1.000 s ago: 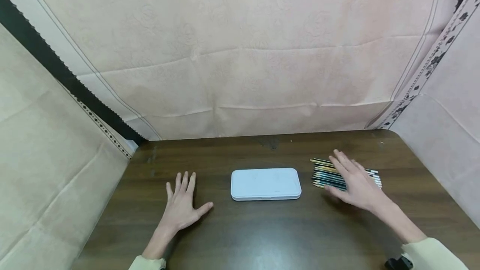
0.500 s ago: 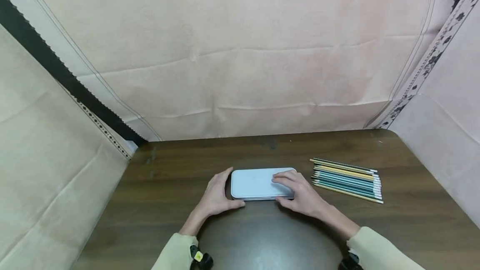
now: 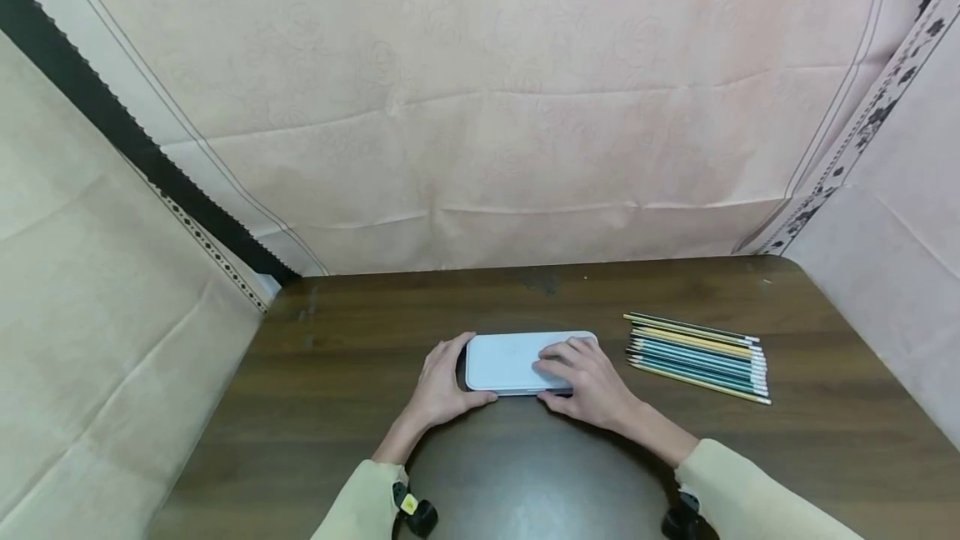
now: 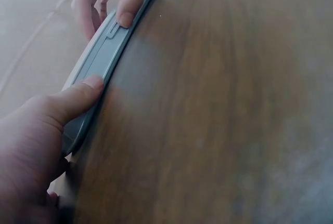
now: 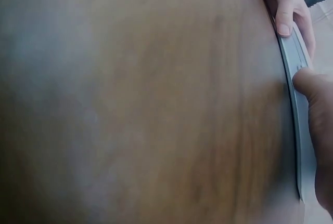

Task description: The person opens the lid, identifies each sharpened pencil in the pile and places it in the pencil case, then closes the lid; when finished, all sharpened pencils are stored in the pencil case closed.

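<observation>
A flat, pale blue pencil case (image 3: pixel 502 361) with rounded corners lies closed in the middle of the table. My left hand (image 3: pixel 442 382) grips its left end, fingers round the side and thumb along the front edge. From the right, my right hand (image 3: pixel 588 382) holds the case with bent fingers over the lid and the thumb at the front. In the left wrist view that thumb (image 4: pixel 130 11) presses by a small clasp (image 4: pixel 112 30) on the front wall. The right wrist view has the front wall (image 5: pixel 295 52) running between both thumbs. The right end is partly hidden by my hand.
Right of the case, several pencils (image 3: pixel 697 357) lie side by side, green, yellow and dark ones. The wooden table (image 3: pixel 390 315) ends at the back against a pale patterned cloth (image 3: pixel 480 148), which also hangs at both sides.
My left hand has come right from the bare table to the case. My right hand has left the pencils for the case, then shifted slightly left along its front edge over the last half second.
</observation>
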Motion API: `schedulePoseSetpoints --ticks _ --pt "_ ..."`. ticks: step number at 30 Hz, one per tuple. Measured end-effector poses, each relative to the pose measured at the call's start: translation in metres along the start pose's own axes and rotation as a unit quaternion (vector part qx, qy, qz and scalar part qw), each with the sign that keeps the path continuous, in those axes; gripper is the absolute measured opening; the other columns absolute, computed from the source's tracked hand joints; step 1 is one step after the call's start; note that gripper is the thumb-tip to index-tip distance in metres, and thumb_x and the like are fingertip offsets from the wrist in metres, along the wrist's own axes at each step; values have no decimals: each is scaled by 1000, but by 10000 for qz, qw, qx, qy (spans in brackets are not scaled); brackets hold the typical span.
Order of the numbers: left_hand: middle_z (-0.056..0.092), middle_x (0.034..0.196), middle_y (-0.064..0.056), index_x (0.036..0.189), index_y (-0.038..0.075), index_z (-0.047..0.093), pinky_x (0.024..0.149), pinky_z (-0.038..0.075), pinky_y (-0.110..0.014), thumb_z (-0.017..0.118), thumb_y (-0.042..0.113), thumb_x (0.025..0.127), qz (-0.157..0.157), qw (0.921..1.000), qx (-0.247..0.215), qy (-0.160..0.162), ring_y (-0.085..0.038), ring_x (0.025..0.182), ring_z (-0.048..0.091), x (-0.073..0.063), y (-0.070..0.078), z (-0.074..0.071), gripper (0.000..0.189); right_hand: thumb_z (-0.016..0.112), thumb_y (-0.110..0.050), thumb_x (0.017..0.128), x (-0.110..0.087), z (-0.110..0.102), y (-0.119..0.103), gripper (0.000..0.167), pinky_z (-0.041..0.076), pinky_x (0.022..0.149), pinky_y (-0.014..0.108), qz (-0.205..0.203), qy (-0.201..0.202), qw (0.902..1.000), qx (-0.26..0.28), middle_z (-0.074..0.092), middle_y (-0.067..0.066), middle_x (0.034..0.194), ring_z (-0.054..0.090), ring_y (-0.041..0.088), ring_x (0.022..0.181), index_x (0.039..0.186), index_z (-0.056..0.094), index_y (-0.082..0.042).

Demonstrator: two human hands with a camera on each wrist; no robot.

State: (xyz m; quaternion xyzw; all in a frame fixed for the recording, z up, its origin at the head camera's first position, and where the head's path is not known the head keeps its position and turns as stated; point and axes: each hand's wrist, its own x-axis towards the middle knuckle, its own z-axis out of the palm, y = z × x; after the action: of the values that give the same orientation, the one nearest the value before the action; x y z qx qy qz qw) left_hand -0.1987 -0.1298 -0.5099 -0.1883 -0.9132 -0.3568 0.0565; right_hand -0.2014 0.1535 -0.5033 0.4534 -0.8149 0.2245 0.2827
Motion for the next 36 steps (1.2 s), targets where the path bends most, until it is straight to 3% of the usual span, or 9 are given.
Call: schedulePoseSetpoints --ticks 10,16,23,31,36 --pt "52 140 -9 149 9 43 101 34 -57 90 43 72 -37 10000 21 -57 -31 125 45 -2 -2 2 97 84 -25 77 3 0 3 35 52 83 43 -755 -69 9964 -386 69 8 103 64 24 94 105 76 -6" --pt "52 140 -10 149 10 43 100 36 -58 90 42 72 -59 10000 31 -13 -32 126 45 -4 -2 2 96 76 -25 85 3 4 6 28 55 78 38 -1410 103 9871 -756 72 9 98 64 22 82 102 75 -3" --pt "53 138 -10 149 9 43 99 38 -56 91 41 71 37 10000 37 33 -31 124 47 -1 0 1 97 67 -26 93 7 0 7 26 54 76 34 -1759 -2 9772 -1190 72 8 95 63 21 79 100 74 -2" --pt "52 139 -10 150 11 41 99 38 -55 90 44 71 -99 9999 81 -26 -29 124 46 -1 -2 1 99 81 -24 84 10 -9 7 27 54 79 37 -1514 -201 9855 -741 72 8 100 65 22 86 103 75 -4" --pt "51 138 -10 149 11 41 101 36 -56 90 45 70 -172 9998 -62 -14 -29 124 45 -2 -3 1 99 81 -26 86 15 -22 9 26 55 77 37 -1151 -141 9926 -346 73 6 100 67 20 89 103 78 -7"
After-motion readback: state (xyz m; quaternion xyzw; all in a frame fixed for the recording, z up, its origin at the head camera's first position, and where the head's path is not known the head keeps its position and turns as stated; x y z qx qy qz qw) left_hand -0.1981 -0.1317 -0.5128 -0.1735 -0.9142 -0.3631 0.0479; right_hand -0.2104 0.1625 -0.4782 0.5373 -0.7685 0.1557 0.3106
